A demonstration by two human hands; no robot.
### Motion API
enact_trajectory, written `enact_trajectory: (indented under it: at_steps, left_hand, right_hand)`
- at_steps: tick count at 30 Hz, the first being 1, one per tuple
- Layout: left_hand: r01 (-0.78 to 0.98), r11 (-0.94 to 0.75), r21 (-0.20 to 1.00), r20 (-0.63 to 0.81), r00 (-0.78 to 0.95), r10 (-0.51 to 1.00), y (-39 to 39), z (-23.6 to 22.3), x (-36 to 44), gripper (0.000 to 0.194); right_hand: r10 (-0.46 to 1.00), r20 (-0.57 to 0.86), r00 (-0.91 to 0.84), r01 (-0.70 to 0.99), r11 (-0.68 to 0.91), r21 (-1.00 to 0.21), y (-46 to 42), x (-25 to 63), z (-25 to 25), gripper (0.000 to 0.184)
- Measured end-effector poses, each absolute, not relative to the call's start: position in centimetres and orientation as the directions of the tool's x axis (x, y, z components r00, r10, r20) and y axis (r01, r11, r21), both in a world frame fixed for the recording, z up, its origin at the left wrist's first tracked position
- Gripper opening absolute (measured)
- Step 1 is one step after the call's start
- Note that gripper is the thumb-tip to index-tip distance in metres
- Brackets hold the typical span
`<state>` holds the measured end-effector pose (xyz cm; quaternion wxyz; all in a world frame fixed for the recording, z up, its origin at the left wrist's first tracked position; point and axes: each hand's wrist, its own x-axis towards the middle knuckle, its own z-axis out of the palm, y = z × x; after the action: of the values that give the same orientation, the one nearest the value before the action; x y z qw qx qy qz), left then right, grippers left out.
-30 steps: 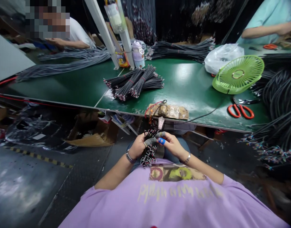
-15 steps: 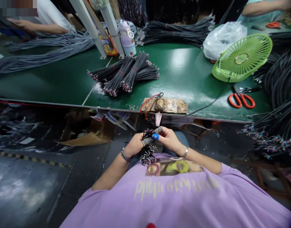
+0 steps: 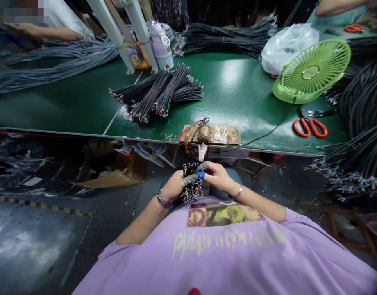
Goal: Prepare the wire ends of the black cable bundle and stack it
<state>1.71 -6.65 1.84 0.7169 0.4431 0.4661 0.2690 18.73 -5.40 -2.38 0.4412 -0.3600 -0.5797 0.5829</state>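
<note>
Over my lap, below the table edge, my left hand (image 3: 175, 186) wraps round a bundle of short black cables (image 3: 192, 192) with red, white and black wire ends. Its thumb, in a grey finger sleeve, lies across the bundle. On the right side of the same bundle, my right hand (image 3: 221, 178) is closed, with the thumb in a blue cover and a grey-wrapped finger pinching at the wires. Exactly which wire sits between those fingertips is hidden. Several tied bundles of similar black cables (image 3: 159, 92) lie on the green table (image 3: 234, 88).
A taped wooden block (image 3: 219, 135) with leads sits at the table edge. To the right are red-handled scissors (image 3: 310, 127), a green fan (image 3: 311, 73), a plastic bag (image 3: 289, 49) and long black cables (image 3: 365, 106). A bottle (image 3: 162, 47) stands behind. Two other people work across the table.
Both hands stay on the cable bundle, which has tipped slightly so its lower wire ends sit higher. The whole view has shifted a little.
</note>
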Motion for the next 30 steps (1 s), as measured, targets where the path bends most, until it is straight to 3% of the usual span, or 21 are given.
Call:
enact_trajectory:
  at_steps: [8,11,14,17,22,30]
  left_hand:
    - [-0.067,0.428,0.901,-0.399,0.257,0.88,-6.5,1.1,2.3,0.031]
    - [-0.031,0.315,0.948,-0.305,0.183,0.935,-6.5,0.6,1.9,0.026]
    - [0.117,0.168,0.979,-0.185,0.158,0.97,-6.3,0.4,1.5,0.02]
    - [0.262,0.03,0.965,-0.072,0.151,0.986,-6.2,0.4,1.2,0.016]
    - [0.296,-0.012,0.955,-0.04,0.169,0.985,-6.2,0.4,1.4,0.014]
    - [0.22,0.07,0.973,-0.105,0.148,0.983,-6.4,0.5,1.6,0.016]
  right_hand:
    - [0.959,0.071,-0.273,-0.151,0.03,-0.988,-5.5,19.0,-2.5,0.015]
    - [0.945,-0.117,-0.305,-0.296,-0.211,-0.932,-5.8,19.1,-2.7,0.017]
    - [0.837,-0.334,-0.433,-0.453,-0.522,-0.722,-5.8,19.3,-2.8,0.019]
    - [0.755,-0.413,-0.509,-0.511,-0.652,-0.56,-5.7,19.5,-2.8,0.016]
    - [0.722,-0.417,-0.553,-0.533,-0.691,-0.489,-5.7,19.6,-2.8,0.012]
    - [0.729,-0.424,-0.538,-0.54,-0.684,-0.491,-5.9,19.5,-2.9,0.019]
